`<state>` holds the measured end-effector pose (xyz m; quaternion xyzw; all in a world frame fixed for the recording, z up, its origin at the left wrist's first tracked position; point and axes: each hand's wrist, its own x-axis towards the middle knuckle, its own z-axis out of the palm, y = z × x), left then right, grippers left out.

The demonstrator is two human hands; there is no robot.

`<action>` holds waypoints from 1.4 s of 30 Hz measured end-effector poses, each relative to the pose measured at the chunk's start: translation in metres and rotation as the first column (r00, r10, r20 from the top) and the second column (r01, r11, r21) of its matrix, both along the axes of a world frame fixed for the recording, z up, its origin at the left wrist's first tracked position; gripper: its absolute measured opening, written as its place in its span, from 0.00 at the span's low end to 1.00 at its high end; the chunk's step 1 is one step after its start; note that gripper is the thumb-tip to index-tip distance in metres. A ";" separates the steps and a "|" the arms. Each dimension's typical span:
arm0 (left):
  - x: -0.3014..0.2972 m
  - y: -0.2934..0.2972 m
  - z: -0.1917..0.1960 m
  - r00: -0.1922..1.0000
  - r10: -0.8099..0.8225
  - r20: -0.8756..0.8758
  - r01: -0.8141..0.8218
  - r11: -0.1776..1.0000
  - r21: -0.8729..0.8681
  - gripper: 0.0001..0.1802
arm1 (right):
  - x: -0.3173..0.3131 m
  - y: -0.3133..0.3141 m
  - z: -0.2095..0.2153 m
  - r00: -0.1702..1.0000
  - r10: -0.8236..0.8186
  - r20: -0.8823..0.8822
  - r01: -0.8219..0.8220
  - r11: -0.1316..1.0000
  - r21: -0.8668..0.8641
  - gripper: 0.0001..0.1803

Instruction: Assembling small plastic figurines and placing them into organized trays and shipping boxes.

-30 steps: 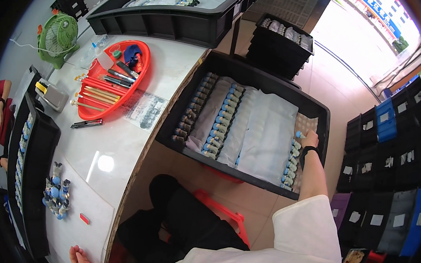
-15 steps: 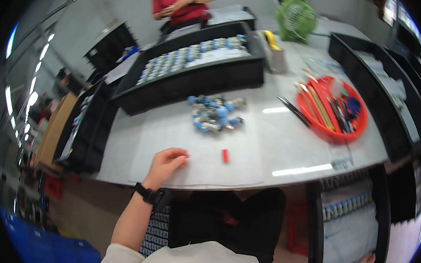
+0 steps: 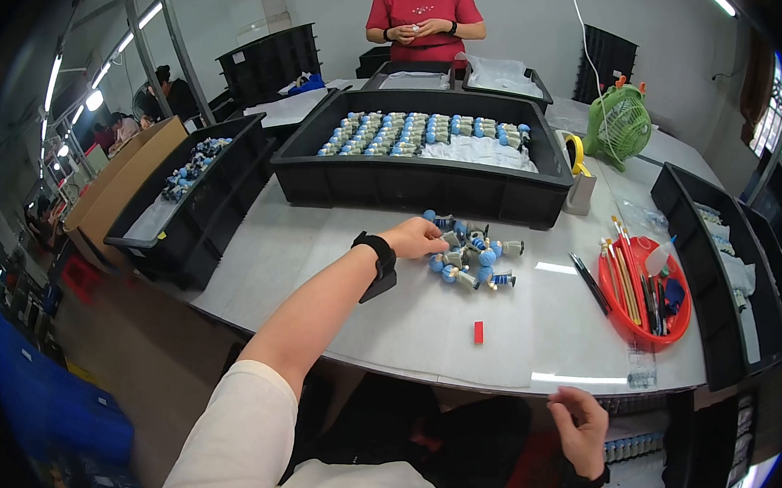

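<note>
Left hand [image 3: 416, 238] curled onto heap of small blue-headed plastic figurines [image 3: 470, 253]; light, rigid, pinchable by body. Right hand [image 3: 580, 425] loosely curled, empty.

Left hand [image 3: 417, 238] sits on the table [image 3: 335, 267], touching the left side of the figurine pile [image 3: 470, 256]. Behind the pile, a long tray [image 3: 413, 184] with rows of figurines in it. Right of the pile, a round basket [image 3: 643, 293] of tools. Right hand [image 3: 580, 427] at the table's near edge.
</note>
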<state>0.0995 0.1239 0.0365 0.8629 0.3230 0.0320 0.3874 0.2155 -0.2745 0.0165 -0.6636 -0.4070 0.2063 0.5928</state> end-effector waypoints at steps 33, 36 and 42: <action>-0.068 -0.164 -0.038 0.764 0.347 0.545 0.111 0.761 -0.639 0.19 | -0.032 0.111 0.032 0.994 0.006 0.108 0.025 0.960 -0.280 0.12; -0.068 -0.165 -0.039 0.806 0.280 0.522 0.072 0.828 -0.555 0.17 | -0.047 0.109 0.030 0.989 -0.057 -0.135 0.041 0.992 -0.119 0.11; -0.069 -0.168 -0.039 0.791 0.215 0.573 0.076 0.894 -0.441 0.16 | -0.064 0.118 0.011 0.955 -0.131 -0.268 0.122 0.991 -0.047 0.09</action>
